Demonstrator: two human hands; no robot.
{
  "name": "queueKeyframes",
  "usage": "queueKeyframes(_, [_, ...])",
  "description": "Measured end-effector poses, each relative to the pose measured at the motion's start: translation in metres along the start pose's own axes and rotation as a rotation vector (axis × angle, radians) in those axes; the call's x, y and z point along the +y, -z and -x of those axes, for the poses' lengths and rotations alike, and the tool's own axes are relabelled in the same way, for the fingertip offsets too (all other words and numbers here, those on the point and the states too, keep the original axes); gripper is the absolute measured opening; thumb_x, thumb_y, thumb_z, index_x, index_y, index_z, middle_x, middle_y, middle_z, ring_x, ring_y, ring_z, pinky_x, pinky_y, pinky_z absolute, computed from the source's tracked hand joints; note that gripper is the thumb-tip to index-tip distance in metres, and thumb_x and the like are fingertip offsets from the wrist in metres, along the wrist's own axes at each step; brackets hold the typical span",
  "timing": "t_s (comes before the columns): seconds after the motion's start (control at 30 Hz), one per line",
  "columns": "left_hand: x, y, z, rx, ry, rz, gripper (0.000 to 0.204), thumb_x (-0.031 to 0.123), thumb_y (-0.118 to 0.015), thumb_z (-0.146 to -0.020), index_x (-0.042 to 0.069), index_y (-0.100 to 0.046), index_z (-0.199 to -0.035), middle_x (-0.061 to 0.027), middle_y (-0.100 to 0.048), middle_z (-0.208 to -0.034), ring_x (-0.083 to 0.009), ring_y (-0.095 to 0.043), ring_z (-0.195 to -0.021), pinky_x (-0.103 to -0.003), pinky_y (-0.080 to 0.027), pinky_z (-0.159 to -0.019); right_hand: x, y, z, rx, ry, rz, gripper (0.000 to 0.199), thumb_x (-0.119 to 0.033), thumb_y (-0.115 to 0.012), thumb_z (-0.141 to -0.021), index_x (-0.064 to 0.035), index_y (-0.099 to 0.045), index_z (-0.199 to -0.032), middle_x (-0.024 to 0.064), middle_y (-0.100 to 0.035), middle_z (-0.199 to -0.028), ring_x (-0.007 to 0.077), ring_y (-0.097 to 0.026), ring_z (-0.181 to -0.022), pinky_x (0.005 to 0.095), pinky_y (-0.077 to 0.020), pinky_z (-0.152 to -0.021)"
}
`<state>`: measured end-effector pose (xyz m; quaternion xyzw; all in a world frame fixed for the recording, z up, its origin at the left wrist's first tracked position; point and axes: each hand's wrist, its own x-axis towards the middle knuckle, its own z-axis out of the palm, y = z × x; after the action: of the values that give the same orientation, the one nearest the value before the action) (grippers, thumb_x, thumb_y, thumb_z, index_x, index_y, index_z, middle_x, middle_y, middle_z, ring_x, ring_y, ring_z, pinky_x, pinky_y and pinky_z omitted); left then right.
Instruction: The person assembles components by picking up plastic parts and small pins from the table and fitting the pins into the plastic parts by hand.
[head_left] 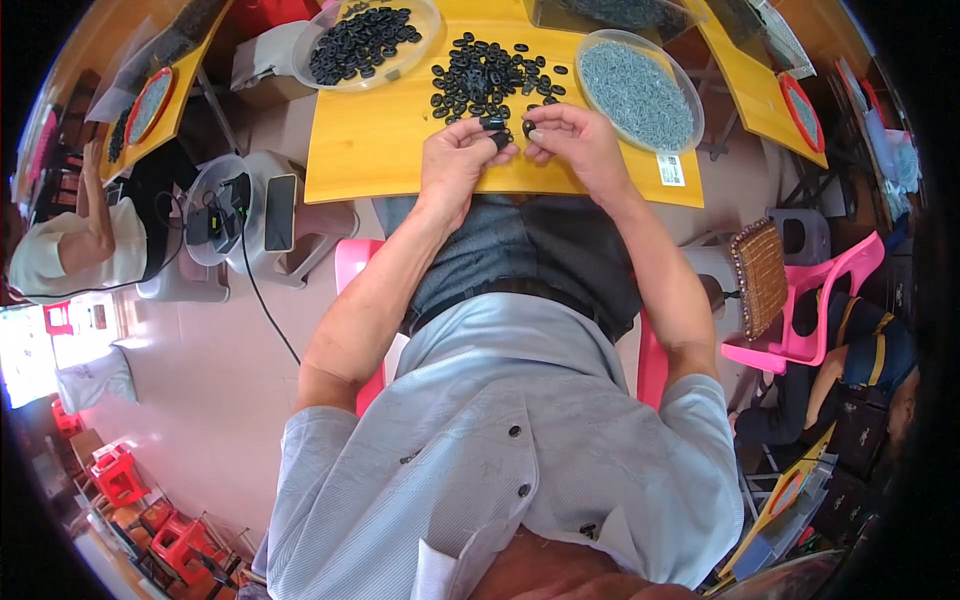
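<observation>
Hands meet at the near edge of a yellow table, where the left hand pinches a small black part between thumb and fingers and the right hand, fingers curled, closes its fingertips on a black ring just beside it. Both pieces are dark and glossy; the ring shows a hole in its middle, while finer detail of the part is too small to make out. At 12 o'clock from the hands lies a loose pile of black rings spread flat on the tabletop. At 11 o'clock sits a clear round dish heaped with more black rings. At 2 o'clock, touching nothing else, a 2nd clear dish holds a bed of small grey metal pieces. A pink plastic chair stands at 4 o'clock, well apart from the table.
</observation>
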<state>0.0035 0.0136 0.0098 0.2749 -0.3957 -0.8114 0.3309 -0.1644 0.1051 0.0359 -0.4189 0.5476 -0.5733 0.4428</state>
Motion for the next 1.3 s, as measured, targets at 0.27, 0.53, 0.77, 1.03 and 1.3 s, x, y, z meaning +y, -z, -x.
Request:
queueKeyframes(0.27, [0.0002,-0.0033,0.0023,0.004,-0.022,-0.081,0.016,-0.004,-0.062,-0.086,-0.005,-0.065,-0.102,-0.0106,-0.069,-0.09,-0.0157,-0.069,-0.081,-0.023,-0.055,-0.074,0.0014,0.001,0.0001,0.006,-0.01,-0.009,0.022,-0.004,-0.062,-0.091,0.0051,-0.063,-0.111,0.0093,-0.068,-0.092,0.0135,-0.067,-0.078,0.0248,-0.0529,-0.068])
queueKeyframes(0.53, [-0.0006,-0.0049,0.0022,0.032,-0.025,-0.093,0.018,-0.005,-0.061,-0.085,-0.006,-0.066,-0.102,-0.0112,-0.07,-0.092,-0.0155,-0.069,-0.081,-0.024,-0.054,-0.074,-0.001,0.0001,0.0012,0.011,-0.033,0.026,0.022,-0.006,-0.063,-0.09,0.004,-0.064,-0.11,0.007,-0.068,-0.091,0.0116,-0.066,-0.075,0.0234,-0.051,-0.066])
queueKeyframes(0.77, [0.0008,-0.0065,0.0042,0.042,-0.028,-0.121,0.018,-0.005,-0.061,-0.085,-0.006,-0.066,-0.103,-0.0113,-0.07,-0.092,-0.0151,-0.069,-0.081,-0.023,-0.054,-0.073,0.0002,-0.0007,0.0019,0.009,-0.04,0.015,0.022,-0.006,-0.064,-0.09,0.0037,-0.064,-0.11,0.0071,-0.068,-0.09,0.0118,-0.066,-0.075,0.0234,-0.0508,-0.065])
queueKeyframes(1.03, [0.0016,-0.0074,0.0043,0.018,-0.02,-0.136,0.015,-0.006,-0.059,-0.088,-0.005,-0.064,-0.102,-0.0119,-0.07,-0.096,-0.0178,-0.071,-0.085,-0.021,-0.055,-0.069,0.0028,0.0003,0.0002,0.015,-0.027,0.03,0.02,-0.005,-0.064,-0.09,0.0037,-0.064,-0.108,0.0074,-0.068,-0.085,0.0108,-0.064,-0.07,0.0231,-0.0505,-0.065])
queueKeyframes(1.3, [0.0021,-0.0092,0.0047,0.045,-0.006,-0.168,0.015,-0.005,-0.059,-0.088,-0.005,-0.065,-0.101,-0.0119,-0.071,-0.093,-0.0167,-0.071,-0.082,-0.021,-0.056,-0.069,0.0035,-0.0007,0.0005,0.026,-0.03,0.031,0.019,-0.005,-0.064,-0.09,0.0036,-0.064,-0.107,0.0068,-0.068,-0.085,0.0101,-0.064,-0.069,0.0222,-0.0504,-0.064])
